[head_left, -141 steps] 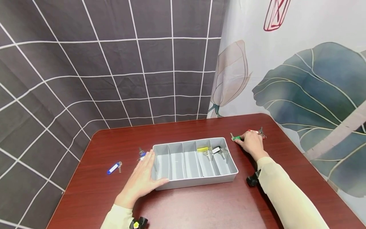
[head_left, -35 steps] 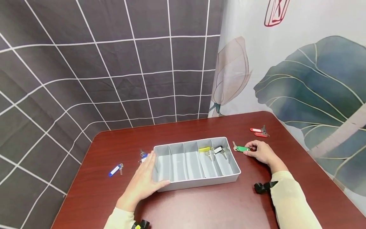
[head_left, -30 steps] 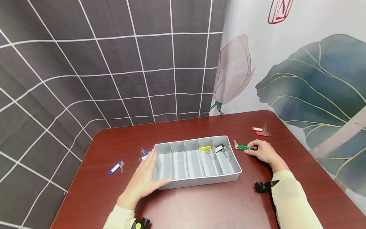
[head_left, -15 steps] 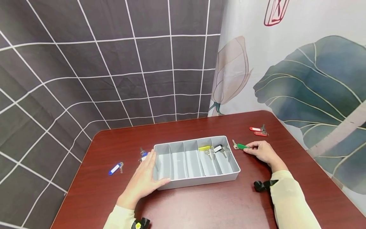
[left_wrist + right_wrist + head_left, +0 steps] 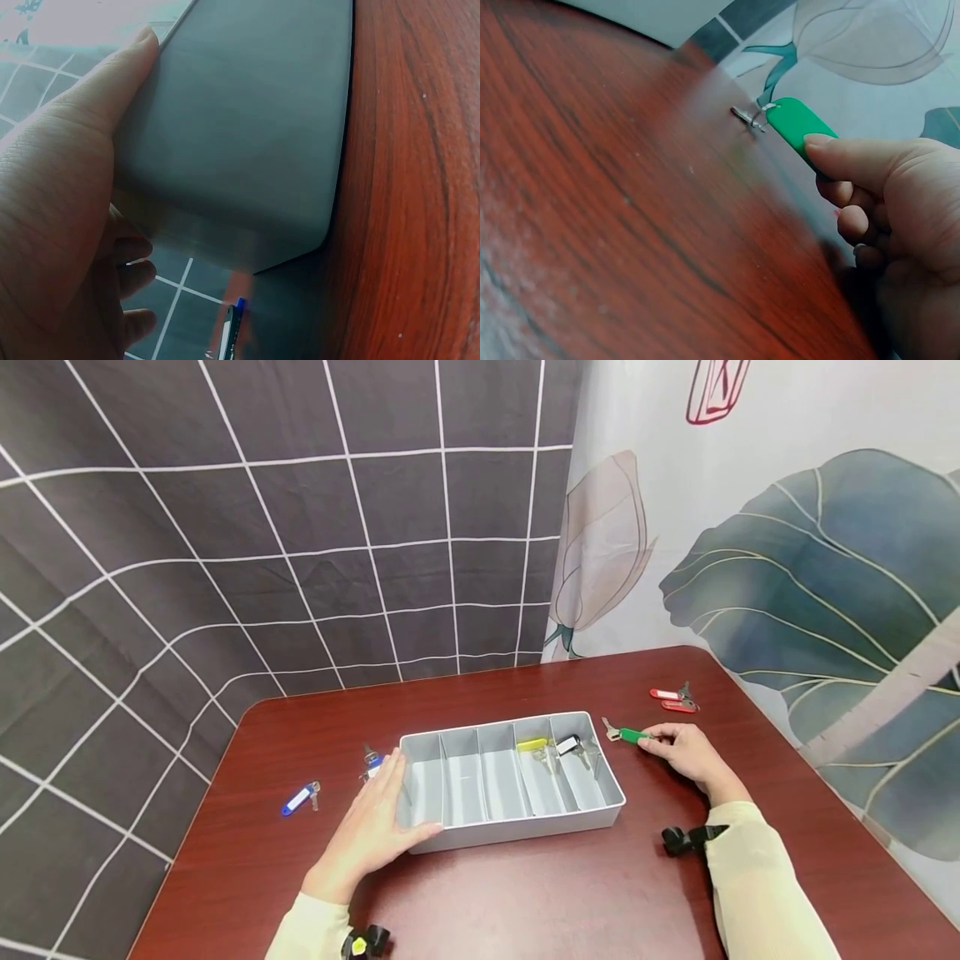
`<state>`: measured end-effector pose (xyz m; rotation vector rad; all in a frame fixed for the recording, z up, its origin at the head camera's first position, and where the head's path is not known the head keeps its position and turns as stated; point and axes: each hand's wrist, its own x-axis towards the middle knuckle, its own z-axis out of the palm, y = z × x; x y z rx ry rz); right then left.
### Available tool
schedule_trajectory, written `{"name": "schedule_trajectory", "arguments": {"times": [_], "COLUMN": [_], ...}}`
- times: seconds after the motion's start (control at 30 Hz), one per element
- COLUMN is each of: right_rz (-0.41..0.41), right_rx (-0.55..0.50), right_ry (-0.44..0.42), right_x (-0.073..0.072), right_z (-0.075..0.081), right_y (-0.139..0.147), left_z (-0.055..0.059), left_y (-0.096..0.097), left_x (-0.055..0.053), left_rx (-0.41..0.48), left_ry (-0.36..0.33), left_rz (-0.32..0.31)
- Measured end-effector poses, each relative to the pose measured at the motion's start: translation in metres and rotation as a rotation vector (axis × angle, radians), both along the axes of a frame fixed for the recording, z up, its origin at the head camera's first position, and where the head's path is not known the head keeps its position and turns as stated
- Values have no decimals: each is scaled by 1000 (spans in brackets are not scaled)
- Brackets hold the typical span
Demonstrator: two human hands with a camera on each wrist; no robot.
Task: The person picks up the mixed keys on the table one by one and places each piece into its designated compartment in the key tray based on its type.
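Note:
My right hand [image 5: 688, 755] pinches a green key tag [image 5: 632, 735] between thumb and fingers, just right of the tray. Its key [image 5: 611, 732] hangs off the ring toward the tray; the right wrist view shows the green tag [image 5: 801, 129] tilted. My left hand [image 5: 372, 821] lies along the left end of a grey divided tray [image 5: 517, 835], fingers straight, thumb on the front wall. In the left wrist view, the thumb touches the tray wall [image 5: 247, 127]. Inside the tray are a yellow-tagged key [image 5: 532, 745] and a black key tag with a white label [image 5: 567, 746], in separate right-hand compartments.
Two red-tagged keys [image 5: 675, 700] lie at the back right of the brown table [image 5: 510, 902]. A blue-tagged key [image 5: 300, 799] lies on the left; another blue tag [image 5: 374, 764] is partly hidden behind my left fingers. Curtains hang behind the table.
My right hand has drawn the green-tagged key away from the red ones, toward me. Since then the green tag has turned in its grip. The left hand stays on the tray.

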<state>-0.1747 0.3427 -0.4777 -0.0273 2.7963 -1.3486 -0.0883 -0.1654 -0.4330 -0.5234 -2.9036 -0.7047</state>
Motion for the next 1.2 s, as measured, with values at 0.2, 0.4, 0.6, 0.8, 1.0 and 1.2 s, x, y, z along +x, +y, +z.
{"name": "schedule_trajectory", "arguments": {"times": [0.2, 0.4, 0.6, 0.8, 1.0, 1.2], "right_rz": [-25, -60, -109, -149, -201, -211], "right_rx": [-6, -31, -88, -172, -259, -280], "right_ry": [45, 62, 79, 105, 119, 131], "right_x": [-2, -3, -3, -3, -2, -1], "right_z": [-2, -2, -1, 2, 5, 7], "right_y": [3, 5, 6, 5, 1, -1], "left_z": [2, 4, 4, 3, 2, 2], "left_y": [0, 0, -1, -2, -1, -1], "left_x": [-1, -2, -1, 0, 1, 0], "left_rx": [-7, -4, -11, -7, -11, -14], "left_ry": [-8, -3, -5, -9, -5, -4], "left_rz": [-1, -7, -3, -1, -3, -1]}}
